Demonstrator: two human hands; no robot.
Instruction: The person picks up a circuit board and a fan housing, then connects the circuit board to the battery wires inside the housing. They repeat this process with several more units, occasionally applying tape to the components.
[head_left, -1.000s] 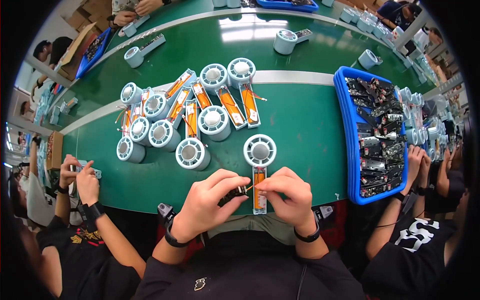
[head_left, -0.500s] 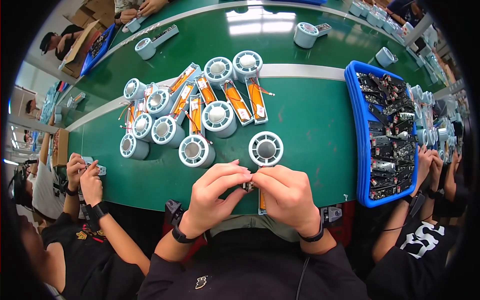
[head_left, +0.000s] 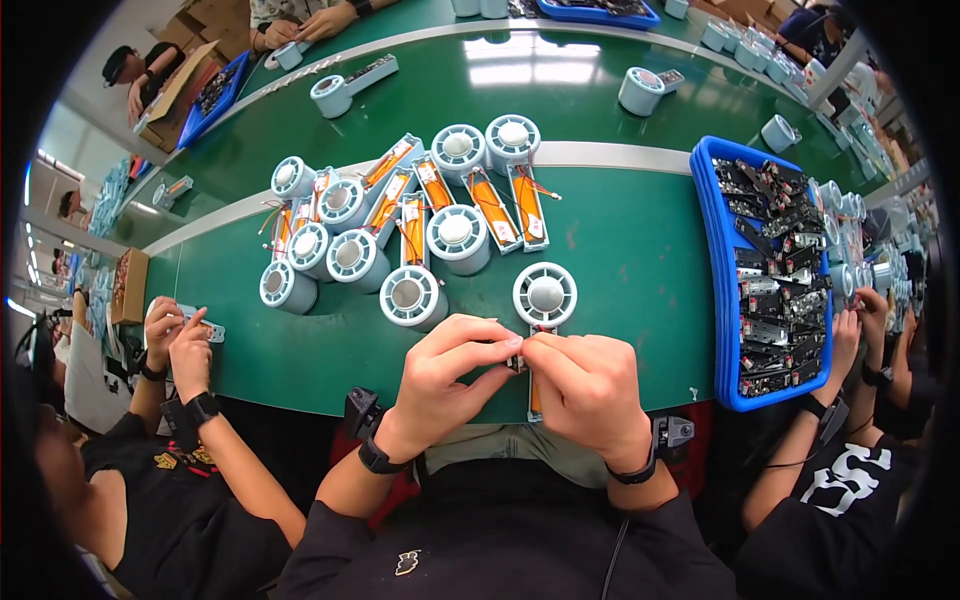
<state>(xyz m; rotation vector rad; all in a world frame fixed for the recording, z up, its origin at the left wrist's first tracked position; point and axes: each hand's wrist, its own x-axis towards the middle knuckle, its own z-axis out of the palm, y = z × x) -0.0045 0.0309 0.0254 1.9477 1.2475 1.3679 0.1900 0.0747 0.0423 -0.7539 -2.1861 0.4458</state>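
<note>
My left hand and my right hand meet at the fingertips near the table's front edge. Between the left thumb and fingers shows part of a small dark circuit board. The right thumb and fingers pinch right beside it; what they grip is covered by the fingers. Just beyond my hands stands a light blue fan body with a round slatted head. Its handle, with an orange battery in it, runs toward me, partly under my right hand.
Several similar fan bodies with orange batteries and loose wires cluster left of centre. At the right, stacked blue trays hold many dark circuit boards. Co-workers' hands work at both sides. A pale strip crosses the green table.
The view has shifted a little, so the table things sit slightly farther right. My hands keep their pinch over the fan's handle, with the small board still between the left fingers.
</note>
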